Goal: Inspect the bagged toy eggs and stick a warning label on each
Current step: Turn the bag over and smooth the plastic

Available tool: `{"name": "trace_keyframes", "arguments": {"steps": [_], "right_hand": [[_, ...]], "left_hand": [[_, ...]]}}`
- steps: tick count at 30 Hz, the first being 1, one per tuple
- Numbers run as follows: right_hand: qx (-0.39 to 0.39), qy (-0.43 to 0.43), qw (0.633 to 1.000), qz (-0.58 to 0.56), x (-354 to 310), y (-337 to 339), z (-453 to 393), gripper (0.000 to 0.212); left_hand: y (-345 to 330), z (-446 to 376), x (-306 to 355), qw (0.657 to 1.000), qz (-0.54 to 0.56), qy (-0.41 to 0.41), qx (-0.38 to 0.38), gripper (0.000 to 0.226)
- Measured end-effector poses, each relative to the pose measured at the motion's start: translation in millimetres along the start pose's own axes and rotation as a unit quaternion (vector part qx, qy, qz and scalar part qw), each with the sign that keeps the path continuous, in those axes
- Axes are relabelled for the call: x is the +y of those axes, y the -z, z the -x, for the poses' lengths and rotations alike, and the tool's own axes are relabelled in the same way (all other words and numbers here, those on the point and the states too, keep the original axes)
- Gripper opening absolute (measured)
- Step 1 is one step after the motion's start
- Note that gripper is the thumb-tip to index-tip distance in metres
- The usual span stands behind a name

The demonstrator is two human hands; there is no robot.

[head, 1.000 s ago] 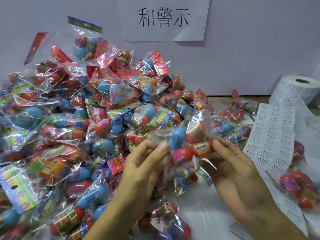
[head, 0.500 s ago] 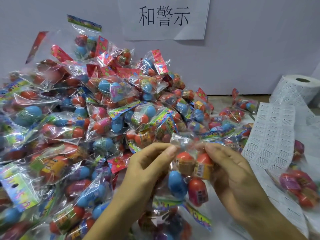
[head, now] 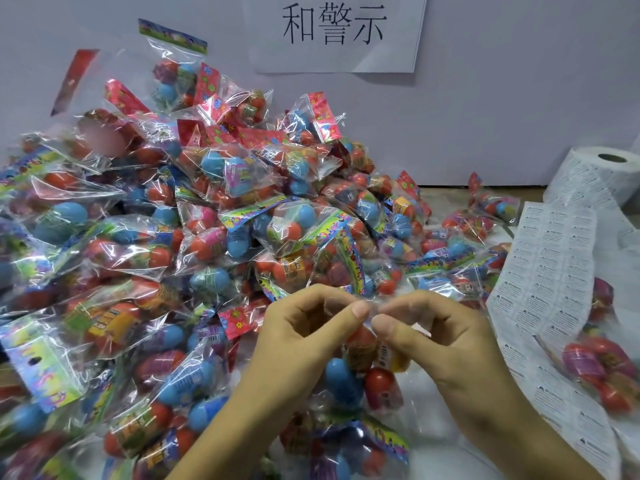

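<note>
A clear bag of toy eggs (head: 360, 379) hangs in front of me, with blue, red and orange eggs inside. My left hand (head: 304, 337) and my right hand (head: 433, 337) both pinch its upper plastic edge, thumbs almost touching. The bag's colourful header card points down, so the bag hangs upside down. A huge heap of bagged eggs (head: 173, 237) fills the left and middle of the table. A strip of white warning labels (head: 547, 271) unrolls from a label roll (head: 599, 178) at the right.
Behind the heap stands a white wall with a paper sign (head: 334, 31) bearing Chinese characters. A few more bagged eggs (head: 602, 372) lie on the label strip at the far right. White table surface (head: 433, 441) shows under my right wrist.
The bag has turned over and dropped: its eggs were above my fingers a second ago and now hang below them. My hands have drawn together along its edge.
</note>
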State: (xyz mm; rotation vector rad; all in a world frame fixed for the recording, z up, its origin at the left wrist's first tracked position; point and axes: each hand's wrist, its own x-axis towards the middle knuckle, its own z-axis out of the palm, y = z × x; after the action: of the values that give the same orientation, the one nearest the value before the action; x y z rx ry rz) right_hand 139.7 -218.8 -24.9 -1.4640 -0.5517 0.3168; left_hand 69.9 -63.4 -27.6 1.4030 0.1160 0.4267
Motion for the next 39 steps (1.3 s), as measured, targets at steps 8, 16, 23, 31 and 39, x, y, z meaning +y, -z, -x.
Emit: {"name": "trace_keyframes", "arguments": {"steps": [8, 16, 23, 31, 39], "right_hand": [[-0.013, -0.068, 0.995, -0.075, 0.1, 7.1, -6.0, 0.025], [-0.048, -0.132, 0.969, -0.202, -1.8, 14.0, -12.4, 0.071], [-0.083, -0.135, 0.961, -0.227, -1.6, 22.7, -13.6, 0.054], [-0.057, -0.1, 0.979, -0.168, -3.5, 14.6, -9.3, 0.04], [-0.031, -0.053, 0.998, -0.021, -0.6, 6.2, -3.8, 0.037]], "left_hand": [[7.9, -4.7, -1.7, 0.999, -0.008, 0.043, -0.01, 0.024], [13.8, -6.3, 4.7, 0.989, 0.093, 0.109, -0.041, 0.032], [10.9, -4.7, 8.8, 0.98, 0.145, 0.122, -0.061, 0.038], [5.4, -5.8, 7.0, 0.986, 0.138, 0.089, -0.024, 0.035], [4.7, -1.1, 2.3, 0.998, -0.017, 0.043, -0.045, 0.027]]}}
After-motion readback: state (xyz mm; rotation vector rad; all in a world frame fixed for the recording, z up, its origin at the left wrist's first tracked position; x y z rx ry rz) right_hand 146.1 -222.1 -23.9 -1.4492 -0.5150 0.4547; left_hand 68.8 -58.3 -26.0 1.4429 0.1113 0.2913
